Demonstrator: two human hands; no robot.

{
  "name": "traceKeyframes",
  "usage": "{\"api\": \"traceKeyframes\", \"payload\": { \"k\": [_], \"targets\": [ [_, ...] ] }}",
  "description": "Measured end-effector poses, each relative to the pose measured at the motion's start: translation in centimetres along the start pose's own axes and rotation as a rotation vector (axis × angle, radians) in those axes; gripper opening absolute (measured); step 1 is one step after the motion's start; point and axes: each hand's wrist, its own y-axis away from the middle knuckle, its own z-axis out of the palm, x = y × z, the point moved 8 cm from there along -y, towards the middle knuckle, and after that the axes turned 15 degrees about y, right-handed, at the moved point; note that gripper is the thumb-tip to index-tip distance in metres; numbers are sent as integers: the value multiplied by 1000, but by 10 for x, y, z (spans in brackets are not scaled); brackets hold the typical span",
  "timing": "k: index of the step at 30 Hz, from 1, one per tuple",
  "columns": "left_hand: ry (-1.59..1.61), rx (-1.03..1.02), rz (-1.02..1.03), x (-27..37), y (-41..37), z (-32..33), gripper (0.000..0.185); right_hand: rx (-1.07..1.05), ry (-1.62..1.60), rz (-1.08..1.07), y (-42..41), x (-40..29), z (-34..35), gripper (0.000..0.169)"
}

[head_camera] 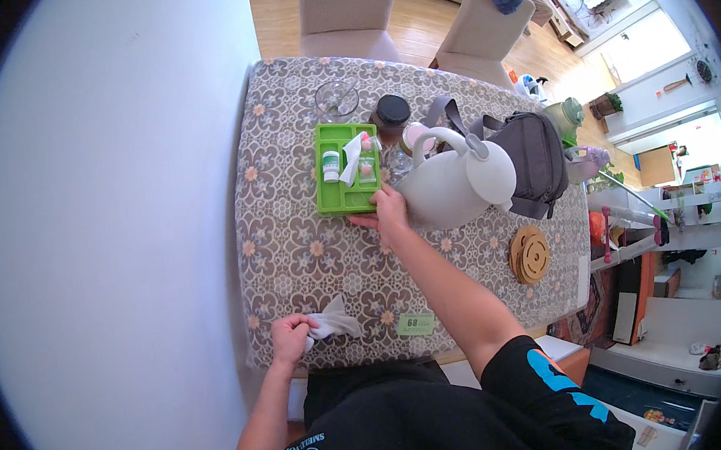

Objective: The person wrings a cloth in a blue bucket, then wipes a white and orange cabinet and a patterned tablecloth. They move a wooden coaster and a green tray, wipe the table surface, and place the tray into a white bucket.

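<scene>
My left hand grips a crumpled white cloth on the patterned tablecloth, near the table's front edge. Further back, my right hand holds the near right corner of a green compartment tray, fingers along its front side and thumb at its right side. A white bottle with a green label lies in the tray's left part. To its right are a folded white tissue and small clear packets with pink contents. Just right of my right hand stands a large white thermos jug.
Behind the tray stand a glass bowl and a dark-lidded jar. A pink-lidded glass jar and a grey bag flank the jug. Round wooden coasters and a green printed card lie nearer. A white wall borders the left.
</scene>
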Motion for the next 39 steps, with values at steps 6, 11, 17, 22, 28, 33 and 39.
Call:
{"api": "traceKeyframes", "payload": {
  "k": [6,11,17,22,28,33,39],
  "targets": [
    [92,121,32,11,17,-19,22,-28,37,-11,52,40,-14,51],
    [390,186,-43,18,55,-6,16,-62,-31,6,114,106,-55,55],
    [418,151,24,-9,95,40,12,-126,61,51,189,144,-123,53],
    [434,148,55,-3,117,84,25,258,858,-379,238,97,-183,59],
    [340,127,99,7,122,88,26,213,1144,-1071,289,7,-107,51],
    [309,50,89,32,106,104,24,340,1762,-1101,229,40,-58,37],
    [140,12,133,43,86,77,25,362,1090,-1153,288,-20,-91,37]
  ]
}}
